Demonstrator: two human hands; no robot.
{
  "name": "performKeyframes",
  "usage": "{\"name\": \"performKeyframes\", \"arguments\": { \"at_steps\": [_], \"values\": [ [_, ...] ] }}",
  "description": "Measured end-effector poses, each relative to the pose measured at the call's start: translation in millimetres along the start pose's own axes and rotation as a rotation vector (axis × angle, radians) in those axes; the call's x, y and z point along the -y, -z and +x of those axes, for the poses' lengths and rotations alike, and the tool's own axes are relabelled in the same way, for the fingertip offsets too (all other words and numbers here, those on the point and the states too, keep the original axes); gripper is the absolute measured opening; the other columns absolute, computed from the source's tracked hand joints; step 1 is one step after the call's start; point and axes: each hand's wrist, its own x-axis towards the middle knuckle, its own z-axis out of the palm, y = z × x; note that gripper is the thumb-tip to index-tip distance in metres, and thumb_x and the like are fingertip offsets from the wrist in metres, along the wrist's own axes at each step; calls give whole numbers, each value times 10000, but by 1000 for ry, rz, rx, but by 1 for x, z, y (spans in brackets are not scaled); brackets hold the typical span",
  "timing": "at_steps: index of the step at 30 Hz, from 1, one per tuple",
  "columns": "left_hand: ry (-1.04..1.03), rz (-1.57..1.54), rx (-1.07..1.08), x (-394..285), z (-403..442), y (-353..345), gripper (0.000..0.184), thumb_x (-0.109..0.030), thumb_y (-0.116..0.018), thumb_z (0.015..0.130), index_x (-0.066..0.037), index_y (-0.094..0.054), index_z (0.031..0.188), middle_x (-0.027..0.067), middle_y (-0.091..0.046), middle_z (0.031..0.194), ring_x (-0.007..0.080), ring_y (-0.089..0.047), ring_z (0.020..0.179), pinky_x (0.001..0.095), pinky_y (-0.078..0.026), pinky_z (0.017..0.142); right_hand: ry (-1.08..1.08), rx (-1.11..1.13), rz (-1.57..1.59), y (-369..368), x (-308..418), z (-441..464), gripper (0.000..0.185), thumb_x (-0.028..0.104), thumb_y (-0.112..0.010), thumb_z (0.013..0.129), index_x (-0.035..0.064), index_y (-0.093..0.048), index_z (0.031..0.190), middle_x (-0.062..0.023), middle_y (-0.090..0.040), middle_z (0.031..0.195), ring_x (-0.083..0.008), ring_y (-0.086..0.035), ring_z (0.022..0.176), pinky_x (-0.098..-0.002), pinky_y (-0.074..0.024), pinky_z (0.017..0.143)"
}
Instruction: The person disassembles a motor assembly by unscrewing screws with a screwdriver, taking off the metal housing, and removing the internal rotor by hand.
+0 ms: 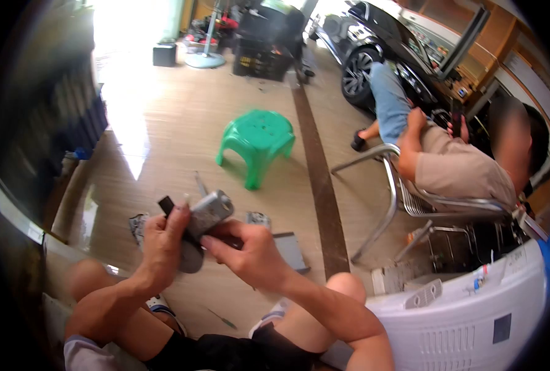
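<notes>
In front of my knees, both my hands are on a grey metal part (211, 213) with a rounded cylindrical end; its exact kind is unclear. My left hand (159, 246) is closed around its left side, with a black rectangular piece (165, 205) sticking out above the fingers. My right hand (250, 252) pinches at the part's lower right, and what lies between those fingertips is partly hidden. A dark round disc (191, 257) shows beneath the part, between the hands. Under it all, a flat grey panel (291, 251) and a small printed packet (258, 218) lie on the floor.
A green plastic stool (258, 128) stands ahead. To the right, a person (466, 162) sits on a metal chair (389, 185), holding a phone. A white appliance casing (454, 321) is at my right. A thin screwdriver-like tool (224, 319) lies between my feet. Behind is a black car (380, 49).
</notes>
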Motion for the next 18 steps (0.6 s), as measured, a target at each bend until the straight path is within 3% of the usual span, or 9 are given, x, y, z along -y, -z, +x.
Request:
{"name": "performKeyframes", "arguments": {
  "at_steps": [1,5,12,18],
  "values": [
    [19,50,26,-7,-3,2,455,-440,-618,1007,-49,-693,785,-43,-601,720,27,-492,640,228,-374,547,-4,1,-45,1,1,1,281,205,-726,915,-36,-728,1058,-170,-755,913,-199,-721,783,-326,-559,740],
    [7,121,32,-12,-3,5,484,-446,-605,1015,-24,-688,793,-39,-598,716,28,-485,632,223,-363,536,67,13,-45,0,-3,4,261,206,-734,921,-19,-735,1053,-170,-751,885,-197,-713,745,-322,-554,711],
    [26,109,34,-9,2,7,513,-459,-605,1010,-4,-705,797,-14,-619,707,42,-518,616,230,-390,520,8,40,7,0,-9,11,282,224,-737,930,-29,-735,1056,-124,-756,859,-128,-680,735,-292,-540,687],
    [71,168,-31,-16,3,6,529,-473,-621,992,14,-716,809,15,-643,725,59,-555,636,235,-418,532,63,-37,-72,1,-3,9,221,199,-749,914,-1,-754,1006,-98,-747,792,-125,-674,689,-297,-540,663]
  ]
}}
